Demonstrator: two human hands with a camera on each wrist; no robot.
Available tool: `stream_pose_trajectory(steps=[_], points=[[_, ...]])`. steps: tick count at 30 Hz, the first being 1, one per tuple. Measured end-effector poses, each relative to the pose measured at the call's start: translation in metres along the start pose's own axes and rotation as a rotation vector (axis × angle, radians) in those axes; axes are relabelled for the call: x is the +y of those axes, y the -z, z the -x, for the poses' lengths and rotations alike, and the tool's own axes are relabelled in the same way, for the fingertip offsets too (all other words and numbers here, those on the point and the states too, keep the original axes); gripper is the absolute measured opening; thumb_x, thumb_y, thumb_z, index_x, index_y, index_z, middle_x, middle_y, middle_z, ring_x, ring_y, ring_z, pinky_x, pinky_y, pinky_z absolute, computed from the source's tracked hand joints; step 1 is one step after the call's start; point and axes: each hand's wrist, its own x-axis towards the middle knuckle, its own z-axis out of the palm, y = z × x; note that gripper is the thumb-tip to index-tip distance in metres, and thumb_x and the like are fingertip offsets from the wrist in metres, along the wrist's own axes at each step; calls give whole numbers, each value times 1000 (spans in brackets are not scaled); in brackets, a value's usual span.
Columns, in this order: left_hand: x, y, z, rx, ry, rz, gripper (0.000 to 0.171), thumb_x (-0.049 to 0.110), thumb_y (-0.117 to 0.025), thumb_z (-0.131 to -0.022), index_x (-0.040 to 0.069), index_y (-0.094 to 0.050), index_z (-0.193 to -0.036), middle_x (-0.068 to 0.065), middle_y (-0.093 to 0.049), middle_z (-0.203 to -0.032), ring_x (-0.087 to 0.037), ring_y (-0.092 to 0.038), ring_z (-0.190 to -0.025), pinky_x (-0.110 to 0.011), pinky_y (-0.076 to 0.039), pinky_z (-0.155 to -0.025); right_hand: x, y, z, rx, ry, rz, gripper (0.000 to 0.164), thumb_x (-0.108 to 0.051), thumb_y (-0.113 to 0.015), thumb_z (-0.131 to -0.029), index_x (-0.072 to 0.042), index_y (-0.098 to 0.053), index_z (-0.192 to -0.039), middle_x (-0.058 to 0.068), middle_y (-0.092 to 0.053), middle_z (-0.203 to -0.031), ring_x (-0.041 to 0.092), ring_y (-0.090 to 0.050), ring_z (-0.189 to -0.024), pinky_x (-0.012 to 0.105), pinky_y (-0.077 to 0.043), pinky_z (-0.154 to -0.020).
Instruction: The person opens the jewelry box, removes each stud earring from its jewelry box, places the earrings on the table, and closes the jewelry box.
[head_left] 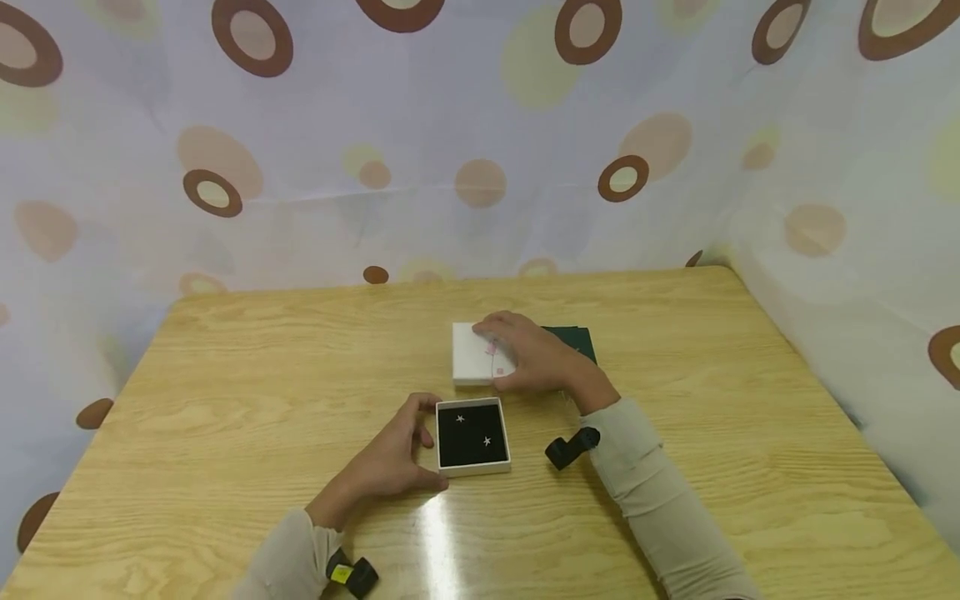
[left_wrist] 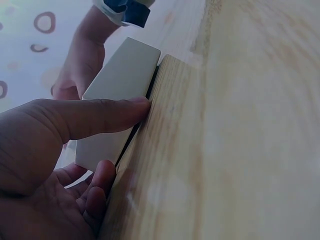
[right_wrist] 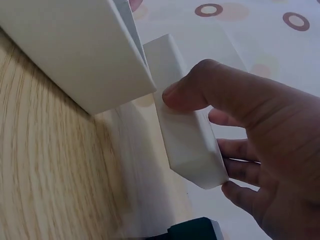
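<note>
An uncovered white jewelry box (head_left: 474,471) sits on the table, its black pad (head_left: 456,448) carrying two small star-shaped earrings (head_left: 487,441). My left hand (head_left: 393,454) holds this box at its left side; in the left wrist view the thumb (left_wrist: 110,117) lies along the box wall (left_wrist: 125,65). Just behind, my right hand (head_left: 536,354) grips the white box lid (head_left: 468,354), which has pink print on top. The right wrist view shows the thumb (right_wrist: 185,97) on the near side of the lid (right_wrist: 187,142), fingers at its far side.
A dark green flat item (head_left: 577,337) lies right of the lid, partly hidden by my right hand. The wooden table (head_left: 262,400) meets a patterned cloth backdrop (head_left: 420,208) at the back and right.
</note>
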Motion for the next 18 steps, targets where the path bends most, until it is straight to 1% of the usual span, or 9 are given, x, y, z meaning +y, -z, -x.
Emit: stream_pose_trajectory(steps=[4,7,9,11,15,18], points=[[2,0,0,3,10,-6,98,9,-94,-64,13,-35,-142,-10,-54,-115,-18,-49,-98,-25,-39,-79,4,-2,-1,-15,-28,20,80,-24,-77,-77,-11,-44,-149,13,-40,-155,31,-39,-142,49,-39,-112],[3,1,1,3,10,-14,98,10,-94,-64,14,-34,-142,-9,-55,-110,-18,-50,-97,-25,-39,-78,6,-2,-2,-18,-35,61,79,-25,-78,-78,-10,-45,-148,13,-42,-154,31,-38,-144,52,-29,-120],[3,1,1,0,10,-15,98,11,-94,-64,14,-34,-142,-9,-55,-111,-18,-50,-98,-26,-39,-79,7,-3,-2,-16,-34,95,79,-27,-79,-78,-10,-46,-148,13,-44,-153,31,-38,-145,55,-20,-123],[3,1,1,-3,9,-17,98,11,-93,-65,13,-34,-142,-10,-55,-112,-18,-50,-98,-26,-39,-80,9,-4,-2,-13,-29,137,78,-29,-80,-79,-10,-47,-147,13,-46,-152,31,-38,-146,59,-10,-124],[3,1,1,-5,13,-13,98,11,-94,-65,14,-34,-143,-9,-55,-111,-18,-50,-98,-26,-39,-81,11,-7,-3,-28,-57,185,80,-34,-81,-79,-14,-46,-149,10,-45,-153,30,-37,-147,64,-3,-122],[3,1,1,-7,19,-10,99,11,-94,-65,14,-33,-143,-8,-55,-108,-18,-49,-98,-26,-40,-81,11,-9,-4,-50,-82,193,81,-36,-80,-80,-17,-44,-150,8,-44,-155,29,-36,-148,67,2,-120]])
